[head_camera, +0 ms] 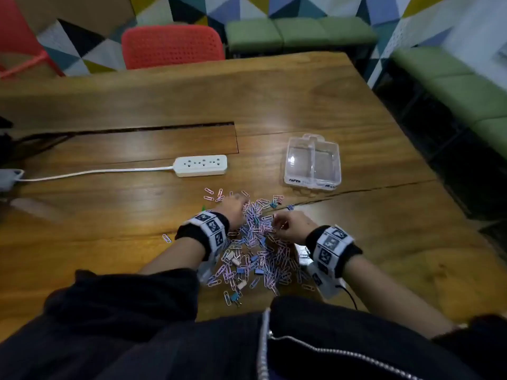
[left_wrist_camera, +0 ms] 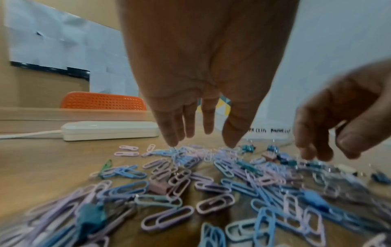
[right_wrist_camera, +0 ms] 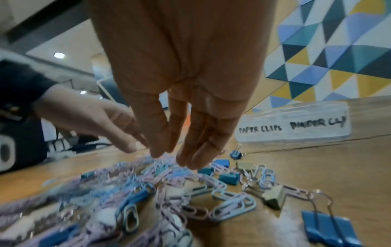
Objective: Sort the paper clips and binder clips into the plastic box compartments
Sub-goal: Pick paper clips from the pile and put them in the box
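Wooden table (head_camera: pixel 301 100) filled the head view, with a pile of paper clips (head_camera: pixel 258 250) and binder clips (head_camera: pixel 259 271) mixed at the near edge. I saw my left hand (head_camera: pixel 233 208) over the far-left part of the pile and my right hand (head_camera: pixel 292 224) over its right part, both low on the clips. The clear plastic box (head_camera: pixel 312 160) sat beyond the pile to the right, apart from it, both compartments looking empty. A white power strip (head_camera: pixel 201 165) lay left of the box.

Left wrist view: left hand (left_wrist_camera: pixel 203 83) hung palm down, fingers (left_wrist_camera: pixel 172 133) straight and slightly spread, tips at the clips, gripping nothing I could see. Right hand (left_wrist_camera: pixel 338 117) showed at the right edge, fingers loosely bent over the pile.

Right wrist view: right hand (right_wrist_camera: pixel 184 100) pointed down, fingers (right_wrist_camera: pixel 198 150) close together and nearly straight, tips just above the paper clips (right_wrist_camera: pixel 160 175); no clip pinched that I could tell. Blue binder clips (right_wrist_camera: pixel 229 178) lay beside them. Box (right_wrist_camera: pixel 294 123) labels read "PAPER CLIPS" left, "BINDER CLIP" right.
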